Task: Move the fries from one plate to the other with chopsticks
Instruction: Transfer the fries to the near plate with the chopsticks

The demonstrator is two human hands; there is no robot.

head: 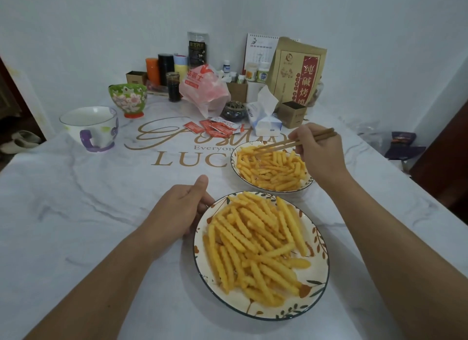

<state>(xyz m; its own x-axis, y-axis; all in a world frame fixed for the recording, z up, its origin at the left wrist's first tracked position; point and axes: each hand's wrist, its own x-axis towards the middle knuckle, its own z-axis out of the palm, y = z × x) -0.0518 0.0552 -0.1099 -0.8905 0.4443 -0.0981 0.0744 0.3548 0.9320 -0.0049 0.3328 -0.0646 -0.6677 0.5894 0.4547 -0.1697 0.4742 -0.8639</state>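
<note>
A person's right hand [317, 152] pinches chopsticks [293, 142], tips down among the fries [272, 168] on the far plate [234, 162]; whether a fry is caught cannot be told. The left hand [181, 213] grips the near plate [198, 241], itself heaped. Next, likely: close the tips on one fry, then lift it across.

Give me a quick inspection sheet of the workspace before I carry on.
Surface: marbled white table with gold lettering.
Job's things: near plate and far plate, both heaped with fries; chopsticks tips down in the far plate's fries.
Clutter: mug, floral bowl, sauce packets, tissue pack, bags, bottles at the back.
Grip: left hand holds the near plate's rim; right hand grips the chopsticks.
Cables: nothing seen.
Surroundings: white wall.
</note>
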